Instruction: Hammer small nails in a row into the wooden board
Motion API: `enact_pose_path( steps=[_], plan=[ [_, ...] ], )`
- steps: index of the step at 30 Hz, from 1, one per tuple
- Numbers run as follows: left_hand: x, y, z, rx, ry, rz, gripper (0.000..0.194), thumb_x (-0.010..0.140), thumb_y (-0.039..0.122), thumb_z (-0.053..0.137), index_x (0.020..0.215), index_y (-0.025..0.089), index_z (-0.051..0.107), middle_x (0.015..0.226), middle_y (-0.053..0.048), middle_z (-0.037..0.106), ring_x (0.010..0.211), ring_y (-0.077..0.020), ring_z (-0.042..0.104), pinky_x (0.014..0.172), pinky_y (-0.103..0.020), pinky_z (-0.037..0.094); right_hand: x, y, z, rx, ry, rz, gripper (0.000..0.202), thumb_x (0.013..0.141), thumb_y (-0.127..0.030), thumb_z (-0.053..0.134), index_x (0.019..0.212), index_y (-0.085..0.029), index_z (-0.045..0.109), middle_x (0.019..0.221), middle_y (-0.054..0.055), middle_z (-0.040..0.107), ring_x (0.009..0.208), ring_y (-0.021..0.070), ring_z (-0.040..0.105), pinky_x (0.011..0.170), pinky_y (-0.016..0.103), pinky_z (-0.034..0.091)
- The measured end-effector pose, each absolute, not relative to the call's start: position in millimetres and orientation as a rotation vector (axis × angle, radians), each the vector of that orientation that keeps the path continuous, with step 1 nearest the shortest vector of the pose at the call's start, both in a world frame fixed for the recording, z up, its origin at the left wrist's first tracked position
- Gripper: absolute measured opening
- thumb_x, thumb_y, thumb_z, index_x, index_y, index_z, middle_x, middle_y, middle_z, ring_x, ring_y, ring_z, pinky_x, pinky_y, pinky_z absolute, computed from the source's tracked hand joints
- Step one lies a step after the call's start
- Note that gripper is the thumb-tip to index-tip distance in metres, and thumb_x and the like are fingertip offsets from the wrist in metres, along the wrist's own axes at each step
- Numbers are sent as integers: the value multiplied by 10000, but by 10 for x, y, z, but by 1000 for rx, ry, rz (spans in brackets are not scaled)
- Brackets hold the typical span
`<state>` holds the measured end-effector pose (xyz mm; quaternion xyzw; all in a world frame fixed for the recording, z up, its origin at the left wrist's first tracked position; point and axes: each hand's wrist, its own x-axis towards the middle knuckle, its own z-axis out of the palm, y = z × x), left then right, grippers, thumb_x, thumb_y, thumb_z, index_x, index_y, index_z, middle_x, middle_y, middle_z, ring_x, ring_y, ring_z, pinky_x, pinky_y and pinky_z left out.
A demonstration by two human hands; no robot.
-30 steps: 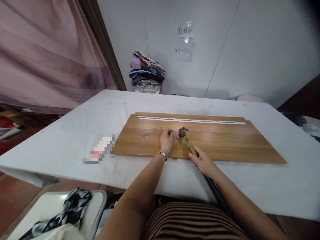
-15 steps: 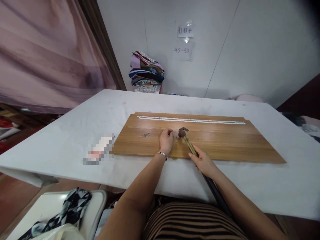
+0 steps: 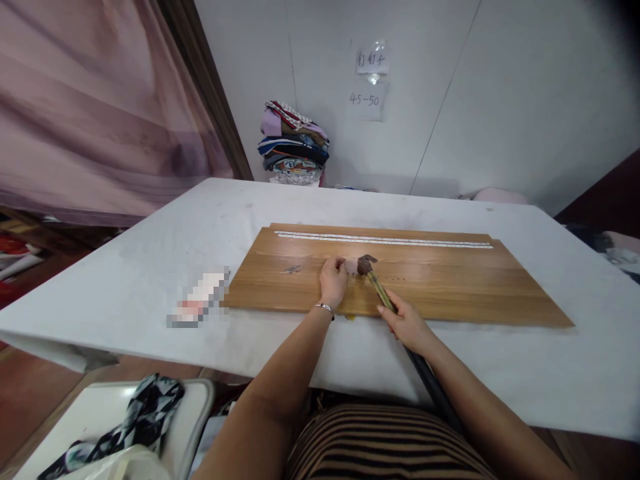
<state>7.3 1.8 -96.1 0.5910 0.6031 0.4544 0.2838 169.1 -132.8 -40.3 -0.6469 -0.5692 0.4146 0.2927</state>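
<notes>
My right hand (image 3: 403, 319) is wrapped around the handle of a claw hammer (image 3: 379, 288), whose rusty brown head is low over the wooden board (image 3: 465, 287). The handle's long dark end runs back under my forearm. Just left of the hammer head, my left hand (image 3: 333, 277) rests on the board with thumb and forefinger pinched together. Whatever is between those fingertips is too small to make out. A small pile of nails (image 3: 290, 270) lies on the board to the left. A row of small dark nail heads or holes (image 3: 397, 279) runs rightward from the hammer head.
Two white measuring strips (image 3: 385, 241) lie along the board's far side. The board is on a white-covered table (image 3: 200, 213). A blurred-out flat item (image 3: 200, 297) sits left of it. A white stool (image 3: 193, 407) with patterned cloth stands at lower left; folded clothes (image 3: 293, 143) are stacked behind.
</notes>
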Motion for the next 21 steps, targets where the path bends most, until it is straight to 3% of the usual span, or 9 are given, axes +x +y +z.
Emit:
enact_pose_path(
  steps=[14, 21],
  plan=[
    [74, -11, -895, 1569, 1613, 1240, 296, 763, -3, 476, 906, 168, 670, 949, -65, 716, 914, -167, 648, 894, -313, 498, 1681, -1330, -374, -1740, -1465, 1144, 683, 873, -368, 488, 1504, -128, 386, 489, -85, 404, 408, 105, 397, 434, 211, 333],
    [76, -10, -877, 1555, 1611, 1216, 308, 751, -26, 465, 880, 165, 670, 930, -67, 717, 900, -168, 650, 880, -309, 498, 1701, -1312, -418, -1733, -1527, 1076, 655, 871, -369, 495, 1478, -131, 438, 479, -74, 435, 413, 115, 425, 454, 225, 356]
  ],
)
